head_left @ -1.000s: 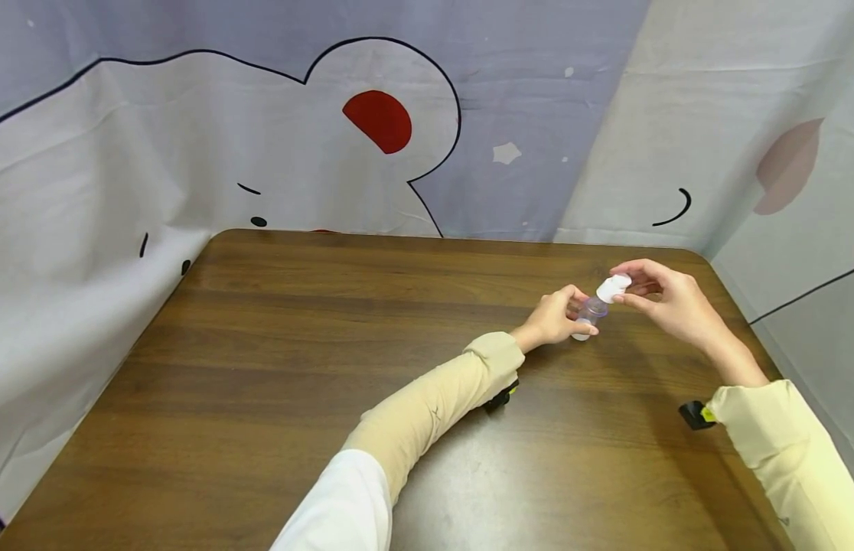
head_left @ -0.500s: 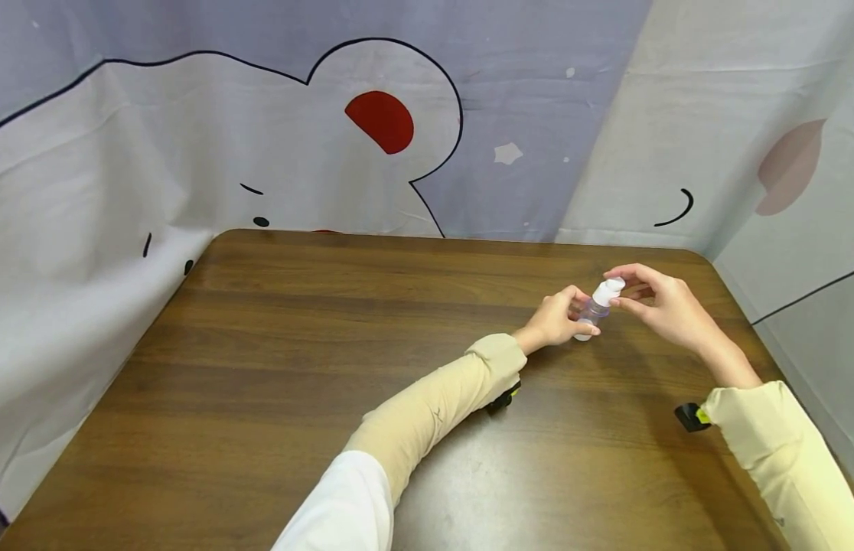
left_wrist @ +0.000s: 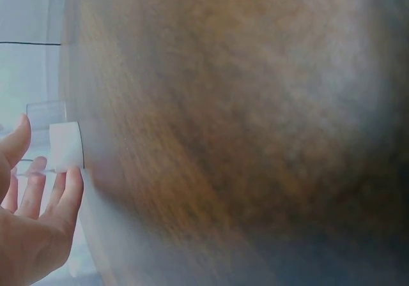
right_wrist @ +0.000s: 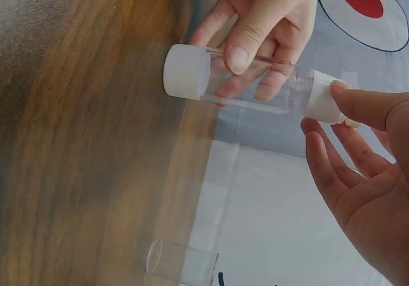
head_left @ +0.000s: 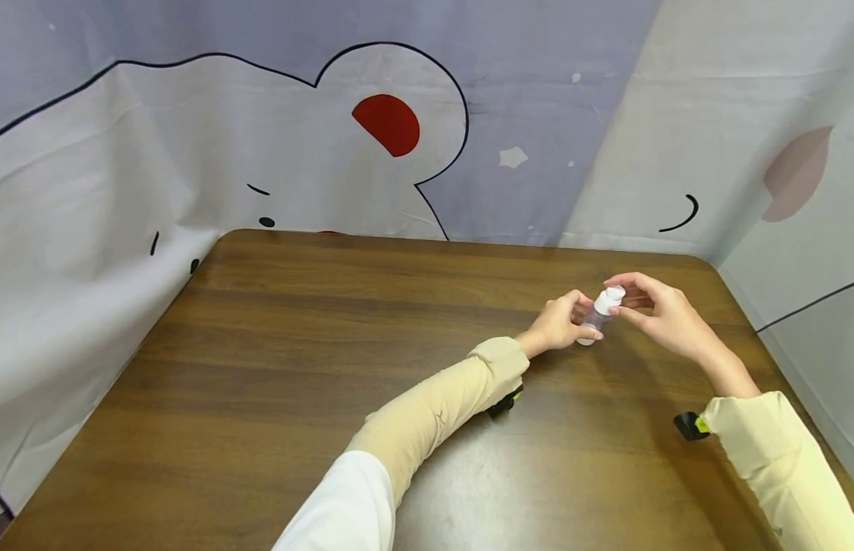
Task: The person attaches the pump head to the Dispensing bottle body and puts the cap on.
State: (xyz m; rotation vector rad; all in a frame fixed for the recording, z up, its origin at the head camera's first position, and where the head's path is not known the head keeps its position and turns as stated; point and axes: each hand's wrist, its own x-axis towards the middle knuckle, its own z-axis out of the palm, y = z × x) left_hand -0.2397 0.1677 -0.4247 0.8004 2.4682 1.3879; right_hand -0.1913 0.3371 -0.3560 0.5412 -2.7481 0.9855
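Over the table's right side, my left hand [head_left: 559,321] grips a clear bottle [head_left: 592,320] with a white base, thumb on one side and fingers on the other. My right hand [head_left: 664,317] pinches the bottle's white pump top [head_left: 609,299] between thumb and fingers. In the right wrist view the pump top sits right at the bottle's neck, and a thin tube runs inside the clear body [right_wrist: 255,94]. The left wrist view catches the white base [left_wrist: 66,145] close over the wood beside my left fingers. Part of the body is hidden behind those fingers.
A clear cylindrical cap [right_wrist: 182,260] stands on the table near its far edge, in the right wrist view. The brown wooden table [head_left: 317,367] is backed by a printed curtain [head_left: 296,153], which also hangs along both sides.
My right hand has moved slightly left and down, bringing the pump top from just above the bottle onto its neck. My left hand keeps its grip on the bottle.
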